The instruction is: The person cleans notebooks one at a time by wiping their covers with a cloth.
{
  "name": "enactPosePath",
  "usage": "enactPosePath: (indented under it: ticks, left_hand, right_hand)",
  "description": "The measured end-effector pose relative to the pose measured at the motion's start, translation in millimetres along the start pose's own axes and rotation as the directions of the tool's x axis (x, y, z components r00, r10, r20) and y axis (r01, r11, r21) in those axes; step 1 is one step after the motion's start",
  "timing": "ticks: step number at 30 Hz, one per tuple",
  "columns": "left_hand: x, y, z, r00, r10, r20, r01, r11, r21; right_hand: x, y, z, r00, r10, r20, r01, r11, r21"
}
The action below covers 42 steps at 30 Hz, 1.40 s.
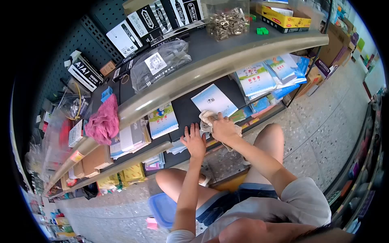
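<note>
My right hand [225, 129] is closed on a crumpled off-white cloth [207, 118], which is pressed to the lower shelf at the near edge of a white and blue booklet [214, 99]. To its left, my left hand [195, 142] lies with fingers spread on the dark shelf board [185, 115], holding nothing. Beyond that hand is another booklet with a cartoon cover [163, 120]. Part of the cloth is hidden under my right hand.
Stacked booklets [256, 80] stand right on the same shelf. Above them runs the upper shelf's edge [227, 64], bearing marker boxes [150, 22], a bin of metal clips [228, 23] and a pink cloth [102, 120]. A blue plastic tub [163, 209] sits on the floor.
</note>
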<state>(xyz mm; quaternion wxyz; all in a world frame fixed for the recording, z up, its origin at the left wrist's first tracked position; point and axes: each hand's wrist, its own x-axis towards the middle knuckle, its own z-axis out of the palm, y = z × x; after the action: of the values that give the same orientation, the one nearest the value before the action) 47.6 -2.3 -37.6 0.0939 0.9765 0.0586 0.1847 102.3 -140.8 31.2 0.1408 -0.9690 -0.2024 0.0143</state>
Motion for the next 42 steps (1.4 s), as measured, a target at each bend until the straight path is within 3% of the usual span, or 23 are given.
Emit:
enactPosePath:
  ticks: [5,8,11,12,16,17,18,19,25,31,32,35,37,39,42]
  left_hand:
    - [5.1,10.9,-5.0,0.999,-0.023,0.038,0.022,0.999,0.027]
    - [5.7,19.7,-8.0,1.000,-0.026,0.003,0.027,0.998,-0.049]
    - [6.5,26.7,-15.0,0.999,0.027,0.034,-0.022,0.991,-0.136]
    - [8.0,27.1,-13.6,0.998,0.044,0.044,-0.038,0.991,-0.129]
    - [15.4,22.3,6.9,0.991,0.108,0.075,-0.102,0.992,-0.074]
    - [15.0,23.8,11.8,0.994,0.094,0.055,-0.088,0.992,-0.092]
    - [14.6,25.7,13.4,0.996,0.079,0.039,-0.075,0.991,-0.109]
    - [12.9,26.3,14.8,0.998,0.063,0.026,-0.059,0.991,-0.123]
    - [14.6,22.8,4.1,0.985,0.110,0.130,-0.114,0.993,0.026]
    - [11.4,25.7,4.5,0.992,0.088,0.087,-0.088,0.996,0.000]
    - [11.3,25.4,5.9,0.993,0.083,0.080,-0.083,0.997,-0.002]
    - [12.0,28.7,6.6,0.995,0.073,0.063,-0.073,0.997,-0.001]
    - [11.4,28.8,9.8,0.994,0.075,0.074,-0.075,0.997,0.004]
    - [8.2,23.1,19.5,0.993,0.067,0.093,-0.069,0.998,0.014]
    - [10.6,26.1,6.5,0.991,0.073,0.113,-0.076,0.997,0.018]
  right_hand:
    - [3.6,10.8,-15.1,0.996,-0.006,0.088,-0.004,0.993,0.116]
    - [9.6,32.6,-5.5,0.993,-0.070,-0.091,0.107,0.848,0.520]
    - [12.0,46.1,-10.3,0.983,0.099,-0.155,0.006,0.828,0.561]
    - [11.0,46.2,-15.2,0.981,0.144,-0.132,-0.056,0.855,0.516]
    - [-0.2,27.7,-24.5,0.997,0.052,-0.060,-0.027,0.934,0.356]
    - [-0.8,26.0,-14.2,0.992,-0.054,-0.116,0.092,0.929,0.358]
    - [-2.9,18.9,-11.9,0.998,-0.048,-0.034,0.056,0.955,0.291]
    - [-4.3,14.1,-10.4,0.998,-0.036,0.052,0.024,0.975,0.223]
    - [8.5,39.5,-21.2,0.980,0.168,0.111,-0.171,0.985,0.019]
    - [15.9,94.0,-36.8,0.945,0.313,-0.091,-0.322,0.942,-0.100]
    - [14.6,94.3,-37.3,0.944,0.303,-0.133,-0.312,0.949,-0.054]
    - [11.3,54.8,-47.4,0.980,0.197,-0.026,-0.198,0.980,-0.019]
    - [18.6,22.7,-47.0,0.987,0.058,0.148,-0.075,0.991,0.112]
    - [27.1,5.7,-28.9,0.993,-0.071,0.095,0.046,0.970,0.238]
    - [40.7,9.3,-15.6,0.982,-0.002,0.190,-0.047,0.966,0.254]
